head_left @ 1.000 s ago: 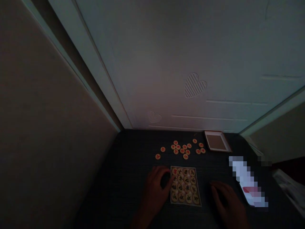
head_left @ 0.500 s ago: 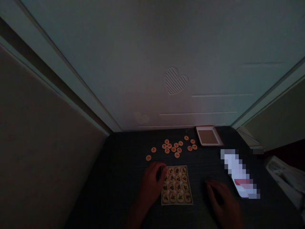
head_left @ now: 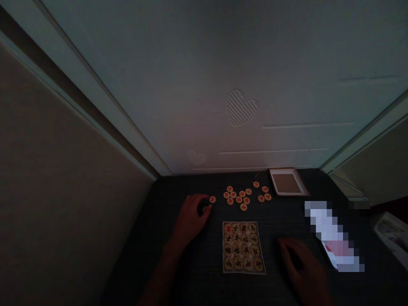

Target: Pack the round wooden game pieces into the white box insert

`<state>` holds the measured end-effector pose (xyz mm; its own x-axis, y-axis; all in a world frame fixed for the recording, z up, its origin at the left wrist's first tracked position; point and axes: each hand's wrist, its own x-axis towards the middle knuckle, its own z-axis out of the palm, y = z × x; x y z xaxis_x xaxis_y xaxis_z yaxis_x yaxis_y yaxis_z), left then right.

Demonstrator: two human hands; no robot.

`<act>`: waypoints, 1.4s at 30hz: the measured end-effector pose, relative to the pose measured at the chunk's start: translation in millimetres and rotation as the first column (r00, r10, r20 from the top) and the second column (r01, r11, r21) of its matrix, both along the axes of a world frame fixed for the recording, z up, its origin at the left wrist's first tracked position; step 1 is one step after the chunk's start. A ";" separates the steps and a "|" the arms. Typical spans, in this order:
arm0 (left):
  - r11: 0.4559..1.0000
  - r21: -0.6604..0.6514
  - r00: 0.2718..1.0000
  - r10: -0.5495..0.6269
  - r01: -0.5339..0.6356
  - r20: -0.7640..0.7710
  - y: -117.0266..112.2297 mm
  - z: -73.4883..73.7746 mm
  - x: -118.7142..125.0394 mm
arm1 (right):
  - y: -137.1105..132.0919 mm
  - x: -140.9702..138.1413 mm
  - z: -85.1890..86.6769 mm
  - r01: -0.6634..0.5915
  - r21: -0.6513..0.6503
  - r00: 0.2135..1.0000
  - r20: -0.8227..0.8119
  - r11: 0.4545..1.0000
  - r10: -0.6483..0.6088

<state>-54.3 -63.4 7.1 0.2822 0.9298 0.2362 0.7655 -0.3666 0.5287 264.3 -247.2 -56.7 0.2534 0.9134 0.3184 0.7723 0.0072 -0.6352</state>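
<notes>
The scene is very dim. A square tray (head_left: 223, 248) packed with round xiangqi pieces lies on the dark table in front of me. Several loose pieces with red marks (head_left: 242, 196) lie scattered beyond it. My left hand (head_left: 191, 217) reaches to the left end of that scatter, fingers curled down; its fingertips are right beside one loose piece (head_left: 212, 199). What is under the fingers is hidden. My right hand (head_left: 301, 265) rests palm down on the table to the right of the tray, holding nothing.
A shallow square lid or box (head_left: 287, 182) sits at the back right by the white panel with heart cut-outs (head_left: 241, 107). A blurred white and red object (head_left: 333, 236) lies to the right. A wall closes off the left side.
My left hand left the tray's upper left corner and moved up and left to the loose pieces. One loose piece that lay at the far left is now covered by it. The right hand stayed.
</notes>
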 end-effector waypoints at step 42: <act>0.980 -0.087 0.981 -0.185 0.179 -0.066 35.9 7.8 58.5 | 0.1 1.7 5.2 0.026 0.049 0.991 -0.131 0.998 -0.020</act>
<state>4.1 -27.4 14.9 0.4618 0.8766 0.1355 0.7277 -0.4618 0.5072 266.1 -247.1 -51.5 0.3164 0.8907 0.3265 0.6831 0.0249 -0.7299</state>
